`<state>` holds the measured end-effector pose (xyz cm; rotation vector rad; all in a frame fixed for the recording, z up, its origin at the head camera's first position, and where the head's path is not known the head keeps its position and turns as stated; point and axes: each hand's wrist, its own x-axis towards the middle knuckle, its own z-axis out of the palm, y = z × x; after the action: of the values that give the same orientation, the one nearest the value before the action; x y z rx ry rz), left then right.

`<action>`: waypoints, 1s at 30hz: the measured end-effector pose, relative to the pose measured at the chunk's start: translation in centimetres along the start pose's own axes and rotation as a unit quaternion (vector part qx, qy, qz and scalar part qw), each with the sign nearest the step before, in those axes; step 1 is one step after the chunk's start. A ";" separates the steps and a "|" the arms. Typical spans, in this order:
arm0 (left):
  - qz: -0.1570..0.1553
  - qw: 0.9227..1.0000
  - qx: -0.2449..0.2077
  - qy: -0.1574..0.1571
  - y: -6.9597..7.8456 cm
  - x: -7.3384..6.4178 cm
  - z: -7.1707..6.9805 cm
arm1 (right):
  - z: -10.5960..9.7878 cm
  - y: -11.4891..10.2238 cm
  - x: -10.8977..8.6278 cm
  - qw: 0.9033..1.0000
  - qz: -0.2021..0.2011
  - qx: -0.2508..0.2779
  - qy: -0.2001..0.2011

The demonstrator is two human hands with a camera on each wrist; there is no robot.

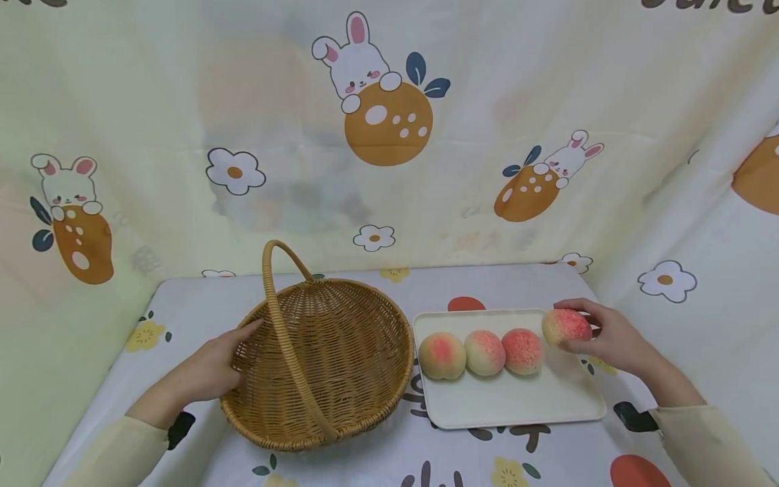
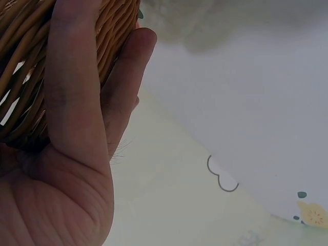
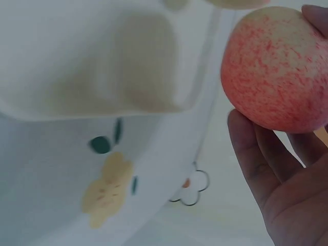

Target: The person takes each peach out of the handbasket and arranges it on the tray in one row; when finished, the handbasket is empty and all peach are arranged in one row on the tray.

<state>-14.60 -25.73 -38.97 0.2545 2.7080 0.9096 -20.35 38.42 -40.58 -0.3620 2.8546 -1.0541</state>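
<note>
My left hand [image 1: 209,365] lies along the left side of a brown wicker basket [image 1: 365,352], its index finger reaching the rim. Long straight fingers [image 2: 74,77] rest against the woven wall in the left wrist view. The basket's tall arched handle [image 1: 286,338] crosses above its bowl. In my right hand [image 1: 615,338] is a red-and-cream peach [image 3: 279,72], held between thumb and fingers above the right back corner of a white tray [image 1: 487,409]. Three more peaches sit in a row on that tray: a left one [image 1: 442,355], a middle one [image 1: 485,352] and a redder one [image 1: 522,351].
A pale patterned cloth [image 1: 341,467] covers the table. Behind it hangs a curtain [image 1: 462,203] printed with rabbits and flowers, which also closes off both sides. The tray stands just right of the basket.
</note>
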 end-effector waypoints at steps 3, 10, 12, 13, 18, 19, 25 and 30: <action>0.000 1.000 0.001 -0.001 0.0 0.0 0.0 | 0.6 0.9 0.0 1.000 0.018 0.008 -0.023; 0.004 1.000 -0.005 -0.003 -0.1 -0.1 0.0 | 1.6 1.6 -0.2 0.995 0.044 0.004 -0.084; 0.005 1.000 -0.004 -0.004 -0.1 -0.1 0.0 | 1.4 1.5 -0.3 0.995 0.033 0.003 -0.095; 0.005 1.000 -0.004 -0.004 0.0 -0.1 0.0 | 1.3 1.4 -0.3 0.995 0.029 0.004 -0.099; 0.000 1.000 -0.006 -0.006 0.1 -0.1 -0.1 | 1.0 1.1 -0.3 0.994 0.018 0.002 -0.111; -0.001 1.000 -0.007 -0.006 0.1 -0.1 -0.1 | 1.0 1.1 -0.3 0.994 0.021 0.002 -0.111; 0.001 1.000 -0.008 -0.007 0.2 -0.1 0.0 | 1.1 1.3 -0.5 0.993 0.042 -0.004 -0.114; -0.002 1.000 0.000 -0.005 0.2 0.0 0.0 | 1.0 1.2 -0.6 0.992 0.051 -0.009 -0.118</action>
<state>-14.57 -25.52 -38.84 0.2519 2.6983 0.9038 -19.87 38.81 -42.09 -0.3133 2.6445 -0.9014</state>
